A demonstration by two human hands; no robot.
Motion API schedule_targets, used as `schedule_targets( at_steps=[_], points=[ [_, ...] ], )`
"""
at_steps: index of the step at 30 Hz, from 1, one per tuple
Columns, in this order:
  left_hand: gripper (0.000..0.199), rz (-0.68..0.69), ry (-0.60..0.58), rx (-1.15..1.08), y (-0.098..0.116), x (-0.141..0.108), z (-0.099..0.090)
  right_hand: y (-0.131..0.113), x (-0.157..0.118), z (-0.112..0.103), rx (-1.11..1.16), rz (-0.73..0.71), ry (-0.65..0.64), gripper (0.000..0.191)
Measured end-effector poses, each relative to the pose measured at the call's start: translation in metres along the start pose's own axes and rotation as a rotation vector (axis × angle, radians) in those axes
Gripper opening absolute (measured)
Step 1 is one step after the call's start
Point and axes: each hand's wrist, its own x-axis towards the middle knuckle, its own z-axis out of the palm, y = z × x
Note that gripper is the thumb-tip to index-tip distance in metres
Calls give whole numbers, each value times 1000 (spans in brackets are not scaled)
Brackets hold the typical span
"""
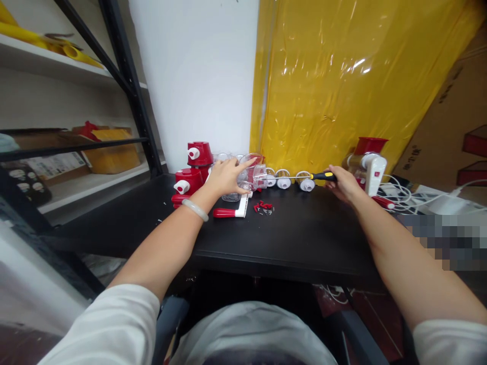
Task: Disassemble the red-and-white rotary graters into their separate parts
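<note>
My left hand (227,176) is closed around a clear plastic housing (259,176), which lies on its side with its narrow end facing right. In my right hand (341,182) is a screwdriver (323,176) with a black and yellow handle, held level. Its thin shaft points left and reaches the housing's narrow end; whether the tip touches a screw I cannot tell. Below the housing lies a crank handle (228,213) with a red grip and white arm. Beside it is a small pile of red parts and screws (264,207).
Red hoppers (189,181) with white knobs stand at the left. White-rimmed drums (283,179) line the back by the yellow wrapping (323,91). An assembled red and white grater (375,170) and tangled white cables (414,197) sit right. A metal shelf (129,86) borders the black table (297,238).
</note>
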Motion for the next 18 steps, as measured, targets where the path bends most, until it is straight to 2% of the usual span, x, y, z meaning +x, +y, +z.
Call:
schedule_targets(
  at_steps=[2,7,9,13,15,18],
  points=[
    [108,-1,3,1,0,0,0,-4,-3,1,91,46,16,24],
    [108,1,5,-10,0,0,1,-14,-9,1,246,52,-27,26],
    [107,3,6,-12,0,1,1,-14,-7,1,216,32,-20,22],
    [110,0,13,1,0,1,1,-7,2,1,13,-26,61,46],
    [110,1,17,6,0,0,1,-5,4,1,-39,-50,96,42],
    [109,8,17,3,0,0,1,-10,1,3,70,-14,99,26]
  ],
)
